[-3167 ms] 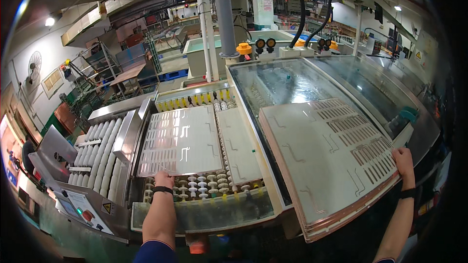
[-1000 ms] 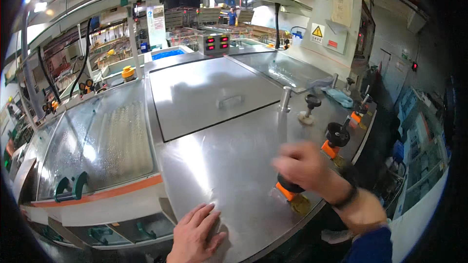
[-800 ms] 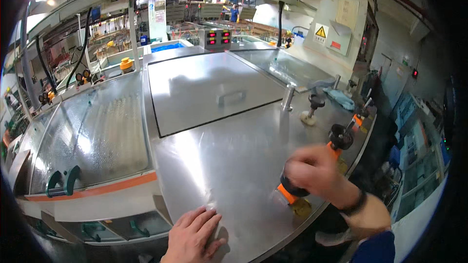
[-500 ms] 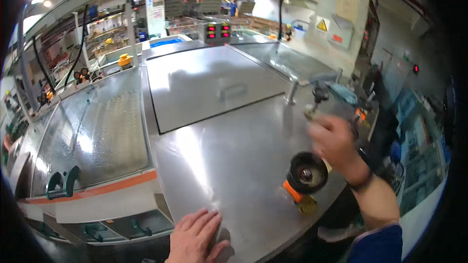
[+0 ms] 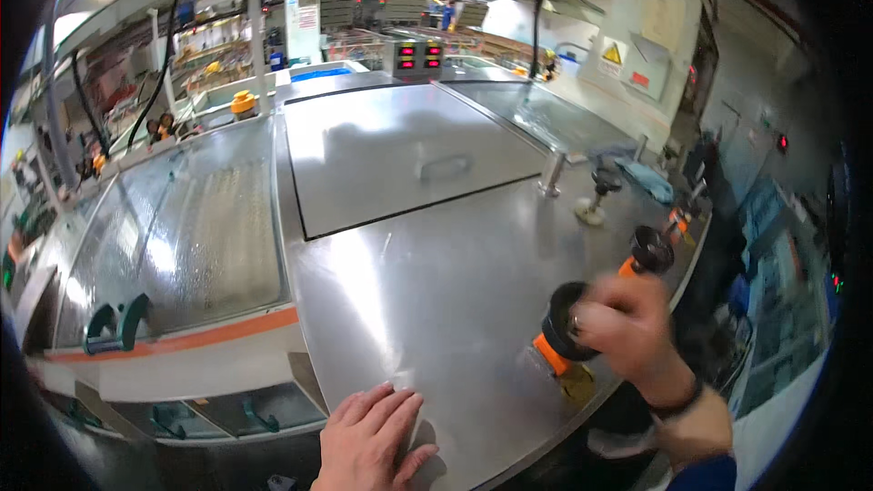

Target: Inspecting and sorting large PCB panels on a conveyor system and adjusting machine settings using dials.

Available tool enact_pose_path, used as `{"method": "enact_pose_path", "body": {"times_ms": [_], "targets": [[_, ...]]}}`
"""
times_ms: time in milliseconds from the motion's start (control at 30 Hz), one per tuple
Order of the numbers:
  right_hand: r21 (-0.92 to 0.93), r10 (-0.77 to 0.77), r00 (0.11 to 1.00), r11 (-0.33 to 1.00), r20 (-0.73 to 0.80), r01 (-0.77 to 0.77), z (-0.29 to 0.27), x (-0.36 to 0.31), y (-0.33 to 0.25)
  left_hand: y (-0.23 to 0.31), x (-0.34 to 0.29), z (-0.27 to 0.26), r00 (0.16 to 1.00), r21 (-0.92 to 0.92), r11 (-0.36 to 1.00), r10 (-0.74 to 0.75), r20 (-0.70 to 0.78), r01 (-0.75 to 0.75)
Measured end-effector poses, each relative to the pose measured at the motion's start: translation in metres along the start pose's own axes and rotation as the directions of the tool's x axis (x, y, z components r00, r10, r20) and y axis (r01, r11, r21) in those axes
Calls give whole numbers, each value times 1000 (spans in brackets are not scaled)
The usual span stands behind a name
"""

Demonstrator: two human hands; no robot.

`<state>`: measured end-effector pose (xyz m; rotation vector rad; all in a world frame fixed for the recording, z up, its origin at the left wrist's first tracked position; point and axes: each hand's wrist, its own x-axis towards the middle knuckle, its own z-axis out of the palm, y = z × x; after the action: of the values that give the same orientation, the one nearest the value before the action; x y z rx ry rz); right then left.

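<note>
A black handwheel on an orange-bodied valve stands on the near right part of a steel cover. My right hand, slightly blurred, has its fingers curled at the wheel's right side and hides that part of the rim. Flat on the steel surface to the left of the valve rests my left hand, fingers stretched out and holding nothing.
Behind my right hand is another black handwheel; farther off stand a dark knob on a pale base and a metal post. A blue cloth lies at the right. A wet glass panel covers the left section.
My right hand has come down and nearer, from beyond the handwheel to its right side. My left hand stays on the steel surface. The view has shifted slightly.
</note>
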<state>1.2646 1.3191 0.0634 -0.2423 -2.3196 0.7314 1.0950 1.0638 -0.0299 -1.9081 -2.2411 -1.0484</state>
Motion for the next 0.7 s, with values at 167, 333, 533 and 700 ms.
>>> {"method": "enact_pose_path", "body": {"times_ms": [167, 333, 533, 700], "targets": [[126, 140, 988, 983, -70, -131, -32, 12, 26, 0, 15, 6, 998, 4, 1000, -19, -61, 19], [-18, 116, 980, 993, -165, -120, -27, 24, 44, -2, 0, 9, 979, -62, 977, -202, 21, 202], [-477, -105, 866, 863, -490, -165, -193, -41, 99, 27, -5, 6, 998, -18, 998, -61, -14, 60], [88, 301, 952, 948, 56, -305, -209, -26, 203, 88, 18, 12, 855, -84, 853, -504, 123, 515]]}}
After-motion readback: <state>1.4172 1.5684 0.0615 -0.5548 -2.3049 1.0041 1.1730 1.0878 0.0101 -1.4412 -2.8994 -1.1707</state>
